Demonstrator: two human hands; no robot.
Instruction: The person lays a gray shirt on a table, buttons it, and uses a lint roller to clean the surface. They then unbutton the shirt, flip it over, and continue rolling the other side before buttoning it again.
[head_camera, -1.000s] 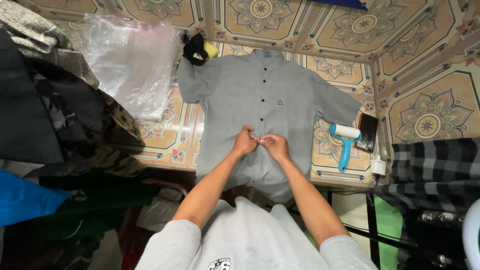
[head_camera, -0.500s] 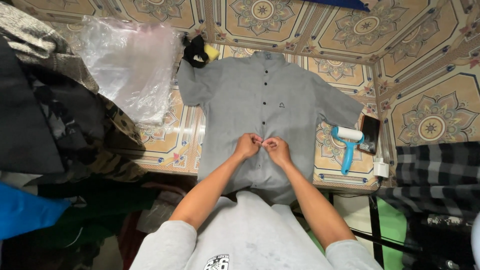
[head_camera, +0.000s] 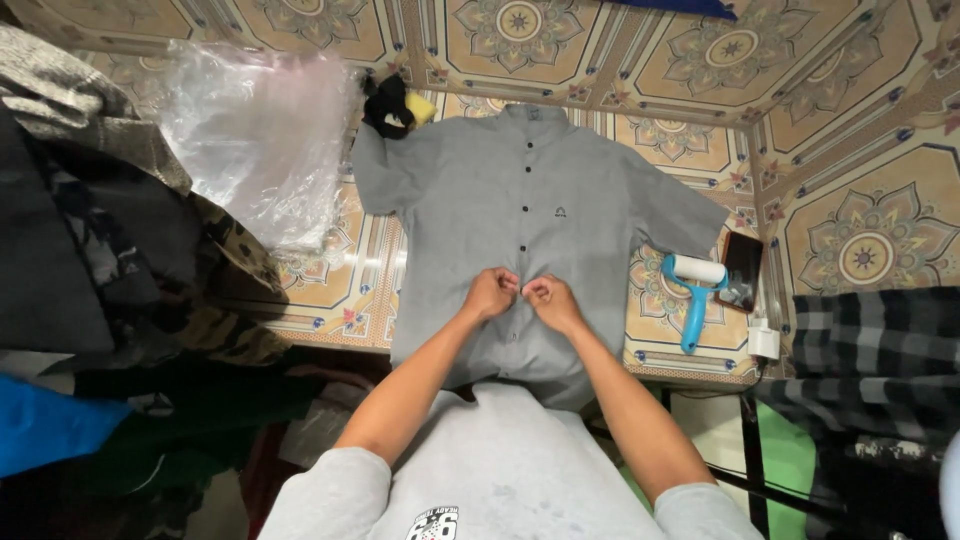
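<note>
A grey short-sleeved button shirt (head_camera: 505, 205) lies flat, collar away from me, on a table with a patterned cloth (head_camera: 860, 235). My left hand (head_camera: 490, 293) and my right hand (head_camera: 548, 299) meet at the shirt's button placket, low on the front, fingers pinched on the fabric there. The shirt's hem hangs over the table's near edge toward my body.
A blue-handled lint roller (head_camera: 692, 290) and a dark phone (head_camera: 743, 271) lie right of the shirt, with a white charger (head_camera: 764, 340) near the edge. A clear plastic bag (head_camera: 255, 140) and piled dark clothes (head_camera: 110, 250) sit left; a black and yellow item (head_camera: 395, 105) lies by the left sleeve; plaid fabric (head_camera: 880, 350) lies right.
Both hands have stayed together on the placket, shifting only slightly lower on the shirt front. Nothing else has moved.
</note>
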